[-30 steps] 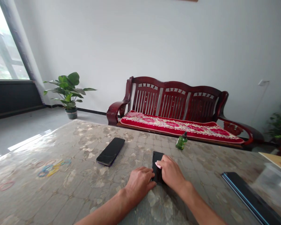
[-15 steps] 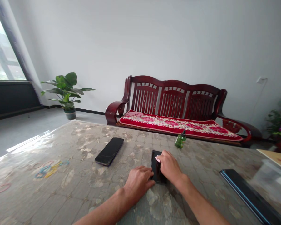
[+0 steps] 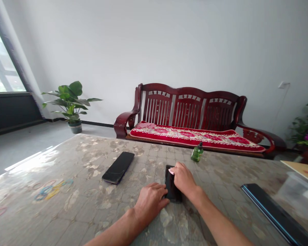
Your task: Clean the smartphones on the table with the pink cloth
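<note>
A black phone (image 3: 171, 186) lies flat on the patterned tablecloth, long side pointing away from me. My left hand (image 3: 151, 200) steadies it, fingers along its left edge and thumb by the lower left corner. Above the screen's right side is my right hand (image 3: 182, 179), pinching a small pale pink piece (image 3: 171, 171), perhaps cloth or tissue, against the upper part of the glass. Most of that piece is hidden by the fingers. To the left lies a second black phone (image 3: 118, 167), with neither hand on it.
Past the phone stands a small green bottle (image 3: 197, 152) with a black top. Rubber bands (image 3: 50, 190) are scattered at left. A long dark folded object (image 3: 274, 208) lies at right beside a clear plastic box (image 3: 299, 191). Behind the table (image 3: 92, 205) is a wooden bench (image 3: 187, 106).
My right hand and the pale piece have shifted very slightly on the phone's upper screen. My left hand keeps its place on the phone. The whole view has tilted a little.
</note>
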`<state>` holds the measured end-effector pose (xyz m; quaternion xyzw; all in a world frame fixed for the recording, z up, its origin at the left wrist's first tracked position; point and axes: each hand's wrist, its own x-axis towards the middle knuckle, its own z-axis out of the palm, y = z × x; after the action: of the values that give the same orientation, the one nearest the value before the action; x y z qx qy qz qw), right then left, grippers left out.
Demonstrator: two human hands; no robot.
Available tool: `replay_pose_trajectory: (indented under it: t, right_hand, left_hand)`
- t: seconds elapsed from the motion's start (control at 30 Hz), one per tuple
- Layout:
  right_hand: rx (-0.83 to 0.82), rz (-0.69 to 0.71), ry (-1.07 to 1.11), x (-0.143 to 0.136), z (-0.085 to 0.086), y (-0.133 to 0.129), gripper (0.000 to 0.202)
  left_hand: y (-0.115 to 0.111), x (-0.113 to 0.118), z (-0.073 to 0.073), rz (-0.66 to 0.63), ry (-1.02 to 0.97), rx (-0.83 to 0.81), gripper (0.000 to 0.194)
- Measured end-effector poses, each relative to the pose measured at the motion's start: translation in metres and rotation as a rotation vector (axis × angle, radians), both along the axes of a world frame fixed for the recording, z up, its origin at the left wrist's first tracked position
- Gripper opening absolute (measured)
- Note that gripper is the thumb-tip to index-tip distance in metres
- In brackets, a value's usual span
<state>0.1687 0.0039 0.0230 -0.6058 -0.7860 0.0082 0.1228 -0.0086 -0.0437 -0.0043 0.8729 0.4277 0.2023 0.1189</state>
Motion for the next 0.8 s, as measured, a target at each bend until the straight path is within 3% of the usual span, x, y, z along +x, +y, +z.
replay_pose_trajectory:
  t: [0.2, 0.5, 0.7, 0.8]
  right_hand:
    - [-0.023, 0.096, 0.026, 0.000, -0.001, -0.036, 0.033]
    - [0.036, 0.030, 0.061, -0.008, -0.006, 0.002, 0.033]
    - [0.037, 0.097, 0.084, -0.010, -0.010, -0.023, 0.033]
    - [0.034, 0.108, 0.085, -0.011, -0.009, -0.024, 0.032]
  left_hand:
    - [0.001, 0.001, -0.003, -0.002, -0.013, 0.001, 0.007]
    - [0.001, 0.001, -0.006, 0.005, -0.031, 0.019, 0.010]
    - [0.001, 0.002, -0.010, 0.018, -0.023, 0.021, 0.007]
    - [0.002, 0.002, -0.012, 0.013, -0.027, 0.032, 0.007]
